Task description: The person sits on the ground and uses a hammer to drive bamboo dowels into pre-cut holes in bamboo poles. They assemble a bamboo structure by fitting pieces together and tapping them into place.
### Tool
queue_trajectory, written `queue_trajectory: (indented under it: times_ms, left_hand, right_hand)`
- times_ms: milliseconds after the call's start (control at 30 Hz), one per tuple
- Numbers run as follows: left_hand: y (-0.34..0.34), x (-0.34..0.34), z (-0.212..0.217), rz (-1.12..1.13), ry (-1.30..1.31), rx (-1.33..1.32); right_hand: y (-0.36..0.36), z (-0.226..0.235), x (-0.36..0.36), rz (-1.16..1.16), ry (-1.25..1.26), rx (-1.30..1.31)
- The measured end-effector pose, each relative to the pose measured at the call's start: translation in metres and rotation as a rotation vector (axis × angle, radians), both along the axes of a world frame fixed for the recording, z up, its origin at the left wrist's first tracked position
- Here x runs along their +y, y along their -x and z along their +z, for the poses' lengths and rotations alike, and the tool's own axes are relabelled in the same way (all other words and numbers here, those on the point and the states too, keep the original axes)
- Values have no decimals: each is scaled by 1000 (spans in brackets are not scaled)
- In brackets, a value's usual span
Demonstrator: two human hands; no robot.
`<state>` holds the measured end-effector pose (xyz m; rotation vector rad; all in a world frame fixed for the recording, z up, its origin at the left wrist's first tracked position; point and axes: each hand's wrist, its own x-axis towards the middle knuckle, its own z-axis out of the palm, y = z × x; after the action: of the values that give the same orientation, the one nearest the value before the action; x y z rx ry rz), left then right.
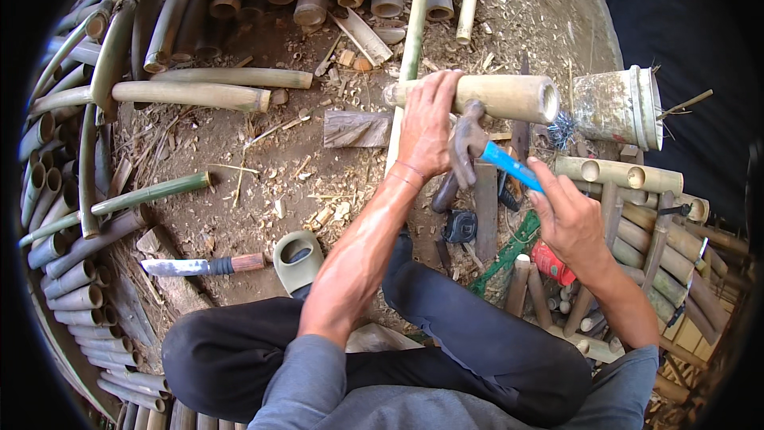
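Left hand: the left hand (427, 123) was closed over a short, pale, hollow bamboo section (509, 97), pinning it level above the ground.
Right hand: the right hand (567, 219) was wrapped shut around the blue handle of a claw hammer (476, 146), whose dark metal head sat just beside the left hand, touching or nearly touching the bamboo's underside.
Bamboo: it lay crosswise, open end pointing right, near a grimy white plastic bucket (617, 107).
Nearby: a wooden-handled steel knife (199, 266) lay on the chip-strewn dirt, well apart.
Doing it well: short, controlled taps seemed wise, with the holding fingers kept off the strike line.
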<state>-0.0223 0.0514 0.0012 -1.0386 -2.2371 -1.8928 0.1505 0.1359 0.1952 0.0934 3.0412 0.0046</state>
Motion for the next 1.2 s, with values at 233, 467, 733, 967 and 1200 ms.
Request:
queue_trajectory:
  times_ms: [233,467,733,967,1200]
  left_hand:
    - [-3,-5,-7,-21,12,-34]
    - [-1,-20,6,-53,66,-52]
    - [0,-41,24,-82,373,-369]
    - [14,-67,17,-17,533,-521]
    - [21,-79,3,-90,241,-656]
  right_hand:
    - [-7,3,-6,162,-8,31]
    - [-46,1,-12,28,214,76]
    - [-231,-114,-21,-584,430,126]
    - [-292,-215,-79,-787,559,-68]
    - [-302,-235,-59,-594,603,-252]
